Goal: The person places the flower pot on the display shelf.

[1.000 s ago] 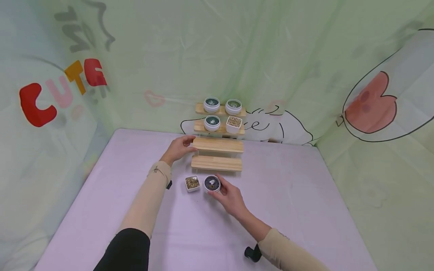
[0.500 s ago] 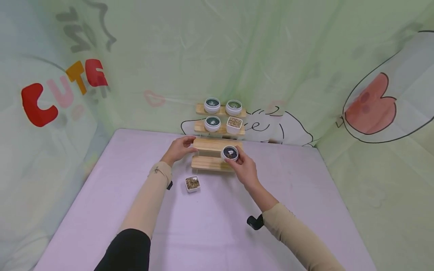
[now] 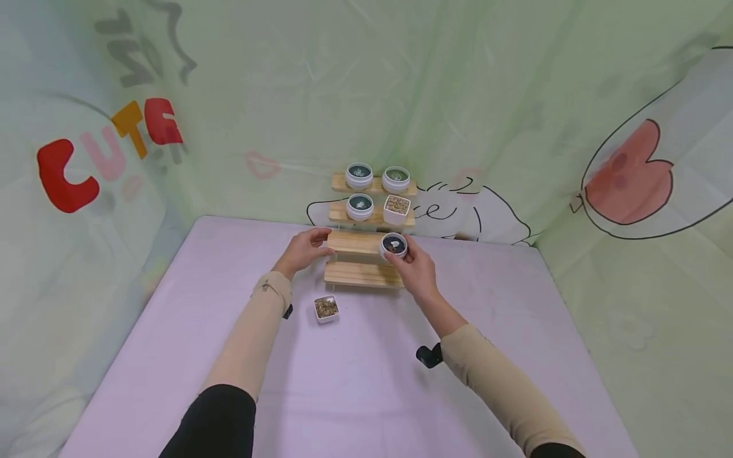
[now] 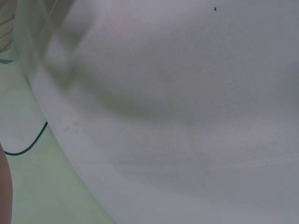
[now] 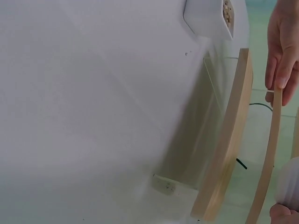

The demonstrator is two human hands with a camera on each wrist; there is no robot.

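A tiered wooden display stand [image 3: 364,275] with clear side supports stands at the table's back edge. My left hand [image 3: 301,253] pinches the left end of its second-lowest slat [image 5: 265,186], as the right wrist view shows. At that slat's right end, my right hand [image 3: 417,268] holds a small round white pot [image 3: 394,245] with a dark top and a pale figure in it. The pot overlaps the slat in the head view. In the right wrist view only part of the pot [image 5: 288,184] and a fingertip show. The left wrist view shows mostly tablecloth.
On the upper two slats stand several round white pots [image 3: 359,207] and a square pot [image 3: 396,208] of tan grains. A square white pot [image 3: 326,309] with brownish filling sits on the lilac tablecloth [image 3: 504,331] before the stand. Printed curtains [image 3: 275,95] surround the table.
My right hand has lifted the round pot from the tablecloth beside the square one and carried it up and right to the second-lowest slat. My left hand has stayed at the stand.
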